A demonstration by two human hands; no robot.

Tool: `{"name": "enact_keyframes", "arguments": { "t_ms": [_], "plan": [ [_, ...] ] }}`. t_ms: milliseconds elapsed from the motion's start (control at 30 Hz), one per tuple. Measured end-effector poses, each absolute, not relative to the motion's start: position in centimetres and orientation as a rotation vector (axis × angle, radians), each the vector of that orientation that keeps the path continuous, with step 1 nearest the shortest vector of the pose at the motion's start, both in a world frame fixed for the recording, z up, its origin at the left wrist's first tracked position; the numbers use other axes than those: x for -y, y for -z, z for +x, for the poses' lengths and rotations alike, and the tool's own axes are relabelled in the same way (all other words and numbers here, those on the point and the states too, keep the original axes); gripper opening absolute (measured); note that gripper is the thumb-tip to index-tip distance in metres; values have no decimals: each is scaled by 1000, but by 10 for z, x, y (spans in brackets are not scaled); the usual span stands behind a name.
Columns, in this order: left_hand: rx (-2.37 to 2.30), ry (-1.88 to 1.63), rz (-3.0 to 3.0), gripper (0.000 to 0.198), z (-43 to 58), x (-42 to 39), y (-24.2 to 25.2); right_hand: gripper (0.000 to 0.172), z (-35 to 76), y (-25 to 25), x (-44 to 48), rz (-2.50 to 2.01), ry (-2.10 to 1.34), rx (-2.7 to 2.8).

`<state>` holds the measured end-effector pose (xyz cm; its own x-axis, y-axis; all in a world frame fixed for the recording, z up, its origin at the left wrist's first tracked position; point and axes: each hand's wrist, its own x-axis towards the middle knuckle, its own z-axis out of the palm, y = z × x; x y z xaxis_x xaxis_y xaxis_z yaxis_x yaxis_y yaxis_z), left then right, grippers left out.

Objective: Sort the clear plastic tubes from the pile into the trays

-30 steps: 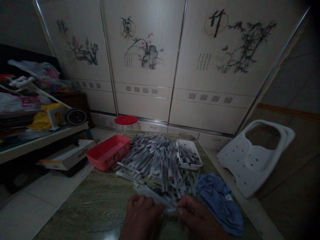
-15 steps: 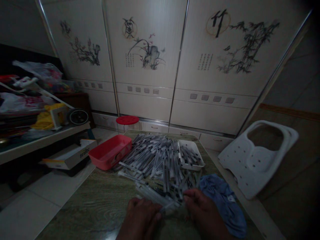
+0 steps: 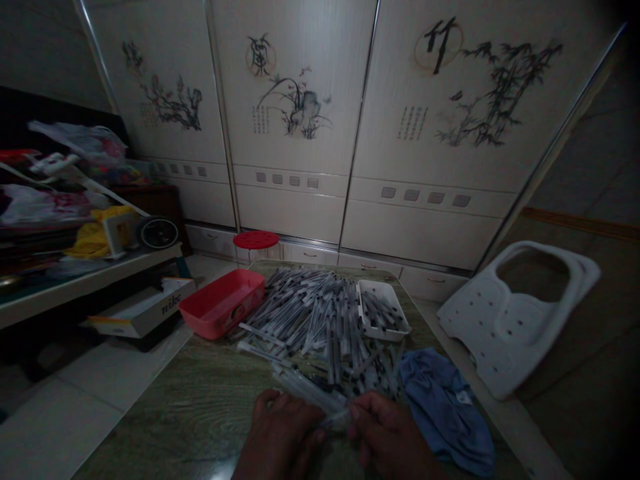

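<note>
A big heap of thin pens or pen tubes (image 3: 315, 313) lies on the wood-grain table (image 3: 200, 407). At the table's near edge my left hand (image 3: 283, 437) is closed round a bundle of clear tubes (image 3: 307, 390) that sticks out up and to the left. My right hand (image 3: 390, 437) is close beside it, with its fingers pinched on one clear tube (image 3: 336, 417) between the two hands. A red tray (image 3: 223, 303) stands left of the heap and a white tray (image 3: 383, 310) with dark pieces stands right of it.
A blue cloth (image 3: 445, 407) lies on the table right of my hands. A white plastic seat (image 3: 520, 313) leans at the right. Behind stand painted wardrobe doors (image 3: 295, 120), a red stool (image 3: 256, 241), and a cluttered shelf (image 3: 75, 213) on the left.
My right hand had reached out to the heap half a second ago and has come back to my left hand. The left hand has stayed put.
</note>
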<state>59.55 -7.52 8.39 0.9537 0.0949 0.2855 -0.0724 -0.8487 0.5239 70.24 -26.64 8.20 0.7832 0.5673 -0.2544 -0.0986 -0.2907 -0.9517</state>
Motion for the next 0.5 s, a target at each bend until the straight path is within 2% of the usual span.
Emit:
{"name": "enact_keyframes", "arguments": {
  "t_ms": [133,200,333,500],
  "plan": [
    [21,-357,2512,16,595,74,-88,45,706,-86,272,-1591,-861,326],
    [23,-307,2535,14,596,73,-89,45,708,-86,274,-1623,-839,318],
    [-12,-288,2605,14,595,71,-94,38,718,-84,287,-1721,-612,218],
    [-193,-290,2543,24,593,65,-96,43,742,-86,318,-1683,-289,-39]
  ]
}}
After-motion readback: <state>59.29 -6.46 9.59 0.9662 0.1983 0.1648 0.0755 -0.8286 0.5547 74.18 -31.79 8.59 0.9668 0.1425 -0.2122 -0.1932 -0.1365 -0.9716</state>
